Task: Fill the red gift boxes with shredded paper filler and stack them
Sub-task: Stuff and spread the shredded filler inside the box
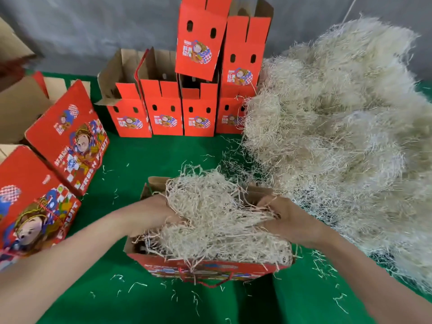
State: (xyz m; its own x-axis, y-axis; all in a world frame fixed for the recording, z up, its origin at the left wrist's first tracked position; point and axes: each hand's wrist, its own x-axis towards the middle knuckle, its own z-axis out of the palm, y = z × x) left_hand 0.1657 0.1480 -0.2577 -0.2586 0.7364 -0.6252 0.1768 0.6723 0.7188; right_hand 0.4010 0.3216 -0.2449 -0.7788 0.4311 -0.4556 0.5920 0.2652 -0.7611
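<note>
An open red gift box [210,268] stands on the green table in front of me, heaped with pale shredded paper filler [210,213]. My left hand [152,213] grips the filler at the box's left side. My right hand [287,218] grips a clump of it at the right side. A big pile of loose filler [339,136] covers the table's right half. At the back, several open red boxes [163,108] stand in a row, with two more [201,36] stacked on top.
Two red boxes [70,139] lie on their sides at the left, next to brown cardboard [21,106]. Stray filler strands [138,285] dot the green table cloth [145,157]. A grey wall stands behind the boxes.
</note>
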